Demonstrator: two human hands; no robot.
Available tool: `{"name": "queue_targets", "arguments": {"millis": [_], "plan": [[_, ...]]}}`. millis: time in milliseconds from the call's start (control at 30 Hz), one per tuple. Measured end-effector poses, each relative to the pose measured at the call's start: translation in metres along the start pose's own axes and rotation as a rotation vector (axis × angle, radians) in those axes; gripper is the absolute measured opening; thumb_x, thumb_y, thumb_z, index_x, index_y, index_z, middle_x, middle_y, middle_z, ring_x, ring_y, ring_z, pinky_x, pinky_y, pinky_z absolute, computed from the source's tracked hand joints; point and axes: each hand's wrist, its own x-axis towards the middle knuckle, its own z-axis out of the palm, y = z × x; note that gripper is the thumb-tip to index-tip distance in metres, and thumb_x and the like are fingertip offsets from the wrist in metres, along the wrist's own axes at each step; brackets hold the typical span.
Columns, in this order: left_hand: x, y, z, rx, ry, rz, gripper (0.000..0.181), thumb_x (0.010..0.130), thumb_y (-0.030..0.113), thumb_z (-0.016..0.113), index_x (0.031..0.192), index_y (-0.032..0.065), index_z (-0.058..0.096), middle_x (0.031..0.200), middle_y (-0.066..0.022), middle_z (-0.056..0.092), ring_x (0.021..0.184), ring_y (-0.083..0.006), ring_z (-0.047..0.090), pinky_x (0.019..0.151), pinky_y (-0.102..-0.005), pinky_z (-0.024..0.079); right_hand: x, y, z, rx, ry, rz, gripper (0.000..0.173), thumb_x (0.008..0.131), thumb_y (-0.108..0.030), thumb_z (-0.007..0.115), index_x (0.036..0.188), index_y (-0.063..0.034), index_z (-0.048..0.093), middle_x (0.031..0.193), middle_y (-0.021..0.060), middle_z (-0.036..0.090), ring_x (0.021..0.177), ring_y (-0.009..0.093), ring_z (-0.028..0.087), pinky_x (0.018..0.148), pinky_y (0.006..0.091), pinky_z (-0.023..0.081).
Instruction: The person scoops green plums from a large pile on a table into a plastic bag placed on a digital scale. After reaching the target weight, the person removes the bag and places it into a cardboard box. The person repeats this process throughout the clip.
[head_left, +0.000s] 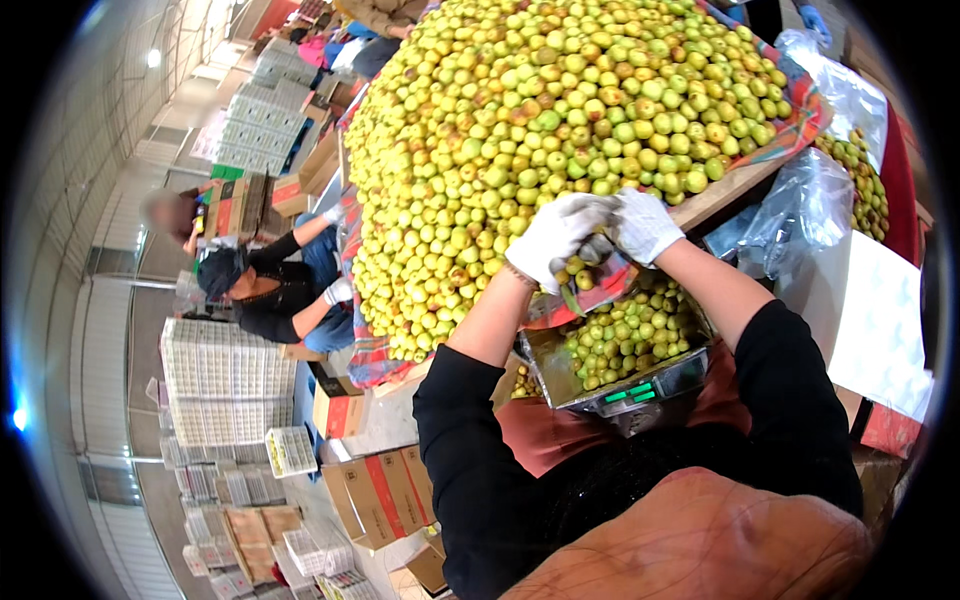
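Note:
A large heap of small yellow-green fruit (525, 112) lies on a plaid cloth (806, 112) over a wood-edged table. At the heap's near edge both my hands, in white gloves with grey, soiled fingertips, are close together. My left hand (559, 232) is bent over a few fruits; whether it grips any is unclear. Against its fingers is my right hand (645, 225), its fingertips partly hidden. A green leaf (571, 298) lies just below the gloves. Under them, a box (551, 367) of the same fruit sits by a scale with a lit green display (630, 393).
Clear plastic bags (802, 210) and a white sheet (877, 322) lie at the right, near more fruit. Across the table's left side sits a co-worker (277, 292) in white gloves. Cardboard boxes (375, 495) and stacked white crates (225, 382) stand on the left.

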Motion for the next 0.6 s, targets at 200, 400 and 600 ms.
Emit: {"name": "queue_targets", "arguments": {"millis": [200,400,600], "plan": [[0.122,0.056,0.083,0.771,-0.298,0.832,0.063,0.072,0.03,0.068,0.13,0.0108,0.054,0.114,-0.0145,0.061,0.097,-0.0288,0.064,0.086,-0.035,0.052,-0.009,0.018,0.018,0.06,-0.171,0.006,0.031,0.086,-0.034,0.053,0.109,-0.0145,0.062,0.115,0.0082,0.061,0.11,0.027,0.054,0.093,0.041,0.044],[0.211,0.185,0.184,0.984,-0.154,1.031,0.077,0.051,0.029,0.08,0.123,0.0205,0.057,0.102,-0.0058,0.062,0.096,-0.0278,0.054,0.077,-0.0385,0.05,0.0,0.016,0.008,0.059,-0.206,0.035,0.026,0.085,-0.03,0.052,0.102,-0.0148,0.064,0.104,0.0092,0.064,0.101,0.03,0.058,0.088,0.042,0.046],[0.158,0.13,0.158,0.528,0.164,0.753,0.049,0.071,0.025,0.067,0.116,0.0075,0.058,0.106,-0.0211,0.057,0.108,-0.0374,0.053,0.093,-0.0426,0.043,0.016,0.005,0.012,0.096,-0.282,0.011,0.02,0.082,-0.027,0.054,0.093,-0.0139,0.066,0.091,0.0133,0.067,0.089,0.034,0.063,0.077,0.0464,0.049]]}}
